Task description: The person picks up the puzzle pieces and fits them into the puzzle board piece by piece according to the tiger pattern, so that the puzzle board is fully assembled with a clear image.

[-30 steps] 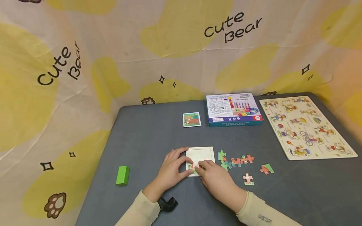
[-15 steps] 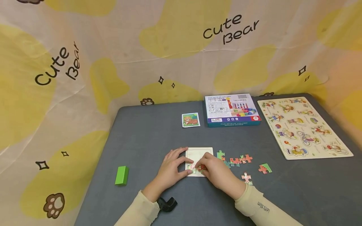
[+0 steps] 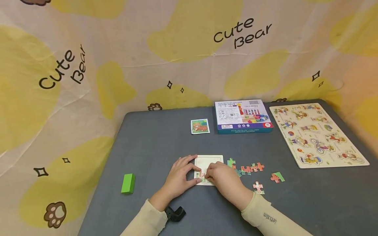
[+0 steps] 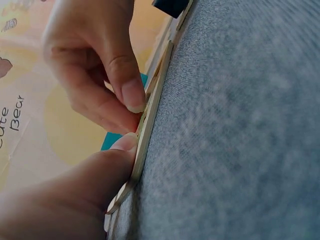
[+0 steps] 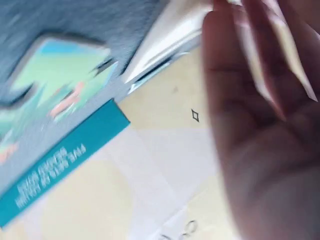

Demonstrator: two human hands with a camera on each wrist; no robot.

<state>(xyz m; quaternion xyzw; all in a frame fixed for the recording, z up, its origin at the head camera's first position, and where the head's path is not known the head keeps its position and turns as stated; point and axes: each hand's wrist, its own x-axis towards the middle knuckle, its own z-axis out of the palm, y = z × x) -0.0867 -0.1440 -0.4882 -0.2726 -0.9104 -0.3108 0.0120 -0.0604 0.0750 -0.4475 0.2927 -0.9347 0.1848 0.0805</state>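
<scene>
A small white puzzle tray [image 3: 208, 160] lies in front of me in the head view, with a pink-and-green jigsaw piece [image 3: 201, 176] in its lower left. My left hand [image 3: 177, 178] rests along the tray's left side, fingers spread, the thumb touching the lower edge and the index fingertip over the piece. My right hand [image 3: 226, 181] pinches a jigsaw piece low over the tray, right beside the left thumb; the fingers mostly hide it. In the left wrist view the right thumb and fingers [image 4: 131, 95] meet close above the tray's wooden edge [image 4: 152, 112].
Several loose jigsaw pieces [image 3: 245, 169] lie right of the tray, with single ones [image 3: 258, 186] nearer. Behind stand a picture card [image 3: 199, 126] and a bead box [image 3: 243, 117]. A wooden picture board [image 3: 319, 131] lies far right, a green block [image 3: 128, 183] left.
My right hand has shifted from pressing near the left thumb to pinching a reddish piece, which it has brought down low over the tray. The left hand stays in place.
</scene>
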